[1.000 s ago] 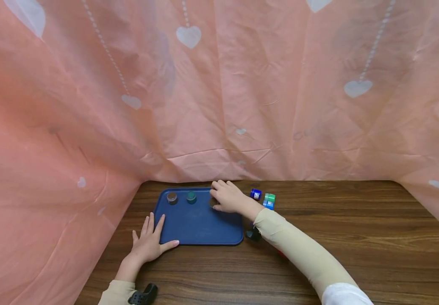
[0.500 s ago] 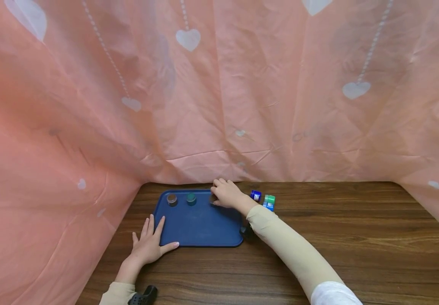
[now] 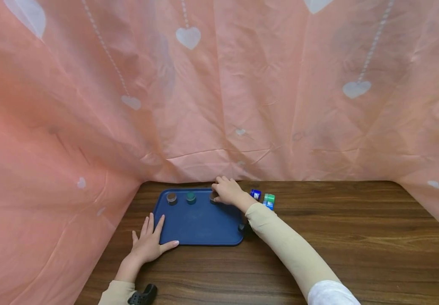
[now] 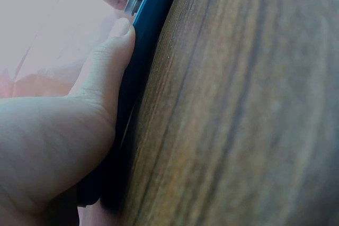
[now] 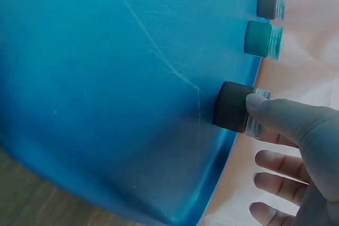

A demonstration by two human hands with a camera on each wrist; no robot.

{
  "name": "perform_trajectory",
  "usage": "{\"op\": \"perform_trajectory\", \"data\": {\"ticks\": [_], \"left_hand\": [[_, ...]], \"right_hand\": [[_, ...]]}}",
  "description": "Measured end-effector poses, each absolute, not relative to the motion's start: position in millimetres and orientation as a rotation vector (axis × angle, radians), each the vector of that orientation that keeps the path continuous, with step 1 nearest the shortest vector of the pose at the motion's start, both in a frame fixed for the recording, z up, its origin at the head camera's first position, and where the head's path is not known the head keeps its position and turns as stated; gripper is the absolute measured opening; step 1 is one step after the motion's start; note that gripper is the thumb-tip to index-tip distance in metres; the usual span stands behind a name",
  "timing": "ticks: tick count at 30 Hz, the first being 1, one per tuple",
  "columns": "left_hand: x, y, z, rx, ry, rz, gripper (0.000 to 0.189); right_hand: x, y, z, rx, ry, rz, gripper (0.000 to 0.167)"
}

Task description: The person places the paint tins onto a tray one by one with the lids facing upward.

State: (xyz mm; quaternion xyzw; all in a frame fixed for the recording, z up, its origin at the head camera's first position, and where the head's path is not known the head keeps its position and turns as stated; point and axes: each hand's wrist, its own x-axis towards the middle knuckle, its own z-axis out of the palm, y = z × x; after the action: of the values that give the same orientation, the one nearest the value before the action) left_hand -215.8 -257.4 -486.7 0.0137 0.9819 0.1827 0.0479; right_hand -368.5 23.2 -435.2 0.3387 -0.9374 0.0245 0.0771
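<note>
My right hand (image 3: 229, 192) is over the far right part of the blue tray (image 3: 196, 231). Its thumb and forefinger pinch the clear lid of a small dark brown paint jar (image 5: 230, 107) standing on the tray; the other fingers stay apart from it. A teal paint jar (image 3: 190, 198) and another brown paint jar (image 3: 171, 198) stand upright in a row to its left, along the tray's far edge. My left hand (image 3: 147, 246) rests with spread fingers at the tray's front left corner, its thumb (image 4: 108, 56) along the front rim.
Right of the tray, on the wooden table (image 3: 357, 237), lie a dark blue jar (image 3: 255, 194), a green jar (image 3: 269, 197) and a lighter blue jar (image 3: 268, 205). The right forearm partly covers that area. A pink heart-print curtain (image 3: 265, 106) hangs behind and at the sides.
My right hand has shifted slightly toward the far edge, still at the brown jar, and its forearm has swung a little left. The left hand has not moved.
</note>
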Motion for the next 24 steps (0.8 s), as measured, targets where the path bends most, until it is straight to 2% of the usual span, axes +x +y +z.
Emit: {"op": "perform_trajectory", "data": {"ticks": [4, 12, 21, 24], "left_hand": [[-216, -257, -486, 0.043, 3.009, 0.553, 0.11], [-215, -256, -488, 0.053, 3.015, 0.545, 0.109], [-217, -257, -488, 0.051, 3.017, 0.539, 0.11], [-217, -258, -488, 0.049, 3.016, 0.543, 0.11]], "right_hand": [[-367, 23, -434, 1.007, -2.828, 0.062, 0.025], [-359, 24, -430, 1.016, -2.837, 0.027, 0.044], [-346, 27, -419, 1.101, -2.786, -0.015, 0.052], [-338, 31, -415, 1.144, -2.738, -0.048, 0.051]]}}
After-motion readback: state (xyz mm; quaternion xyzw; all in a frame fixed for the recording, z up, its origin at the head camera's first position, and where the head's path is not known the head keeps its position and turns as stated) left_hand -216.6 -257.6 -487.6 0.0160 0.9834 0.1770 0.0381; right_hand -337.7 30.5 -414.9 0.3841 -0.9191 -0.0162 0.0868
